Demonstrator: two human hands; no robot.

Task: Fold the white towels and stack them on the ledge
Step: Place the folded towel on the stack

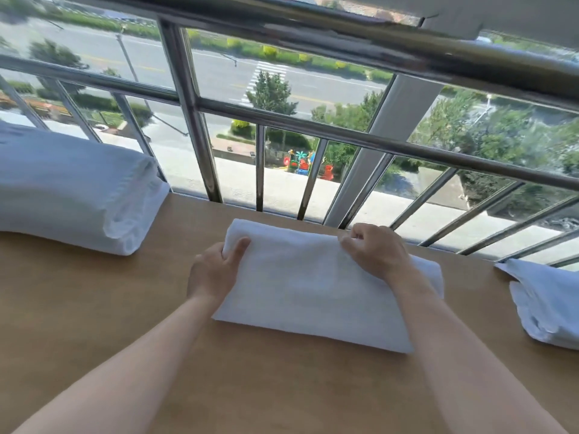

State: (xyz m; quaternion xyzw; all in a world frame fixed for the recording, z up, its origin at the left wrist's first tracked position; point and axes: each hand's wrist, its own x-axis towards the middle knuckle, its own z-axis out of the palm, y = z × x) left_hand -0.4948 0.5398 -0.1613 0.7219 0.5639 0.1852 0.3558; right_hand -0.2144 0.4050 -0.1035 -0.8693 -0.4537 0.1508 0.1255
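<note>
A folded white towel [307,286] lies flat on the wooden ledge [94,308] in the middle of the head view, its far edge close to the window bars. My left hand [214,269] pinches the towel's far left corner between thumb and fingers. Over the far right part of the same towel, my right hand [372,250] grips the edge with curled fingers. A thick stack of folded white towels [72,189] rests on the ledge at the left. Another white towel [548,305], crumpled, lies at the right edge.
Metal window bars [260,170] and a thick steel rail [344,36] run along the ledge's far side, with glass and a street far below. Bare wood stretches between the three towel piles and toward me.
</note>
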